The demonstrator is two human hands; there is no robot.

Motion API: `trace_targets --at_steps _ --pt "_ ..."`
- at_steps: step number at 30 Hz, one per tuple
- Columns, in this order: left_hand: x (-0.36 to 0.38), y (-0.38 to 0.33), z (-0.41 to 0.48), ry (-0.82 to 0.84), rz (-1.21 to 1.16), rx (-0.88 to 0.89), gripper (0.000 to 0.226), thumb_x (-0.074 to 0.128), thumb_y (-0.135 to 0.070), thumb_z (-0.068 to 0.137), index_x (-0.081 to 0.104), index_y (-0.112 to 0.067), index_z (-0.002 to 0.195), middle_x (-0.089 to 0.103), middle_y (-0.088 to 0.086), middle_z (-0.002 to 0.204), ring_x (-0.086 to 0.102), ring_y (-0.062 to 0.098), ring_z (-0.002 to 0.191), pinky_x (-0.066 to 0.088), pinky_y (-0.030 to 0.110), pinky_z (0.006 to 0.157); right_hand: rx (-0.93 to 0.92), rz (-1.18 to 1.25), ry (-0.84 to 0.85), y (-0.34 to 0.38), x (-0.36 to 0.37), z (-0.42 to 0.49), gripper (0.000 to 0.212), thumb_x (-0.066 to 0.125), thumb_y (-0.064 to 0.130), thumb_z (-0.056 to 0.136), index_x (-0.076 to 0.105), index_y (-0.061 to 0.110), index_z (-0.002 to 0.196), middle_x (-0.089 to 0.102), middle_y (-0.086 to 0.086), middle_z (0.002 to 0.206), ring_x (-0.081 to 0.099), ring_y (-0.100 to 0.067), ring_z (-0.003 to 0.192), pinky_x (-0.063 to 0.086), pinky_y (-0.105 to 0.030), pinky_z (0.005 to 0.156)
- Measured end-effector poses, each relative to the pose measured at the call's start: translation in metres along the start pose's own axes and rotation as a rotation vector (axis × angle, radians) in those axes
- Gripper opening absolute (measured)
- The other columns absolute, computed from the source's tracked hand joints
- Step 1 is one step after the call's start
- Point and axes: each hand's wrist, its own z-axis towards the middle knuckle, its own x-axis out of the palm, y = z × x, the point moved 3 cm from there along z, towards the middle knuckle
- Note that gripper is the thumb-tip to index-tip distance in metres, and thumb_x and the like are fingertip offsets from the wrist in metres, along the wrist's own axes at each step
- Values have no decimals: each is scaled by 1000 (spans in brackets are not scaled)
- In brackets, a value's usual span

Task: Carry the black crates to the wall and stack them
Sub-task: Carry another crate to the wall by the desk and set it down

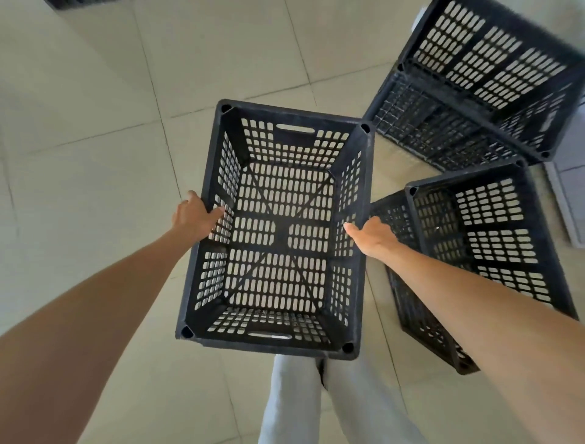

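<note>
A black slotted crate (202, 275) hangs in the air in front of me, open side up and empty. My left hand (194, 217) grips its left rim, fingers curled inside. On the opposite rim, my right hand (372, 236) holds on with its thumb over the edge. Just right of it, a second black crate (538, 253) stands on the floor. At the top right, a third black crate (493, 54) rests on another black crate (421, 123) beneath it.
Pale floor tiles (110, 126) spread to the left and ahead. My legs in light trousers (291, 402) show below the held crate. A white object (569, 202) sits at the right edge. A dark object (79, 3) lies at the top left.
</note>
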Motion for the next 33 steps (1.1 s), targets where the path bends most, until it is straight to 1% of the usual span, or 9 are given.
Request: trace_targets --at_steps 7,9,12,16,19,24,28,31,33 --pt "-114 42 -97 -93 -40 -3 50 54 -37 96 36 2 121 59 24 113 58 41 103 46 47 81 -147 -190 78 77 -52 -85 75 38 50 100 22 -7 147 34 -20 151 47 -34 130 40 -36 103" --pt "-147 53 -129 -133 -70 -36 47 52 -38 96 36 1 118 61 23 110 60 41 97 49 49 79 -197 -247 77 98 -68 -114 77 37 53 100 22 -5 148 31 -19 154 42 -35 135 37 -38 107" --pt "-186 67 -175 -193 -117 -102 48 50 -38 97 36 1 121 62 22 105 61 39 93 49 46 74 -312 -356 60 131 -88 -157 71 28 49 103 36 -8 143 29 -20 154 40 -35 136 34 -38 110" --pt "-213 87 -226 -236 -242 -177 44 51 -27 98 34 1 127 61 20 106 62 32 86 54 41 71 -414 -453 2 159 -103 -188 70 31 50 102 34 -5 144 36 -20 150 50 -33 126 39 -38 105" --pt "-213 98 -263 -269 -315 -250 45 47 -9 98 29 6 136 54 18 98 48 15 63 41 24 50 -495 -506 -9 174 -103 -206 64 34 48 101 46 -6 134 50 -22 139 59 -30 99 45 -39 98" --pt "-188 127 -334 -325 -346 -405 41 46 -5 95 32 1 133 55 16 93 54 24 70 49 38 59 -627 -584 -26 183 -92 -236 61 41 50 98 47 1 134 53 -16 138 59 -33 117 49 -45 100" --pt "-155 151 -397 -383 -408 -517 45 46 -6 95 30 0 136 55 16 91 52 23 67 39 31 51 -729 -687 -22 179 -74 -276 61 43 49 97 46 1 135 53 -16 137 57 -34 118 48 -46 101" --pt "-126 168 -453 -419 -483 -595 33 46 -6 95 37 1 125 52 15 90 49 21 67 34 30 51 -833 -798 -18 174 -52 -307 59 42 49 98 48 3 134 51 -14 138 57 -34 118 47 -47 101" --pt "-106 176 -498 -447 -580 -646 26 48 -5 94 41 -1 119 53 14 95 51 23 76 36 28 56 -886 -871 5 170 -33 -327 61 43 51 96 49 3 132 54 -15 134 59 -32 112 50 -47 97"
